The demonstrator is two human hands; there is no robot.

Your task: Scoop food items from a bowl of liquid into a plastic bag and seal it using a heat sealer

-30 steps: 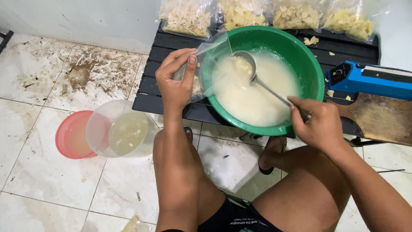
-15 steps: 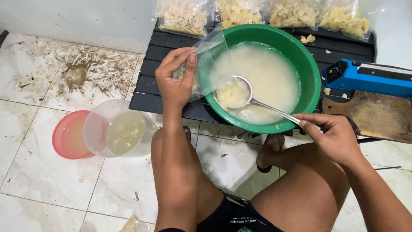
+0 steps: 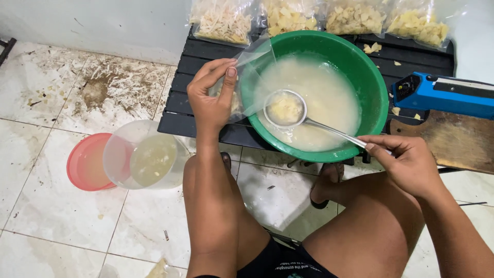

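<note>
Left hand: the left hand (image 3: 210, 98) is pinching the mouth of a clear plastic bag (image 3: 246, 82) between thumb and fingers, holding it open just beside the left rim of the green bowl (image 3: 371, 77).
Clear plastic bag: it is hanging partly over the bowl's left edge; a few pale pieces seem to be sitting in its bottom behind the hand, though the film is making that hard to read.
Right hand: the right hand (image 3: 406, 164) is closing its fingers around the end of the handle of a metal ladle (image 3: 284, 108), at the bowl's near right rim.
Metal ladle: its cup is sitting level above the cloudy liquid, left of the bowl's centre and near the bag's mouth, carrying a heap of pale yellow pieces.
Green bowl: it is resting on a low black slatted table (image 3: 184, 82) and is holding milky white liquid.
Behind the bowl: four filled clear packets (image 3: 223, 19) of pale cut pieces are lying in a row against the wall.
Right of the bowl: a blue heat sealer (image 3: 447, 95) is lying near the rim, with a wooden board (image 3: 453, 141) just in front of it.
Left of the bowl, on the floor: a clear tub (image 3: 144, 154) of yellowish liquid is standing well apart from the bowl, touching a red lid (image 3: 85, 162).
</note>
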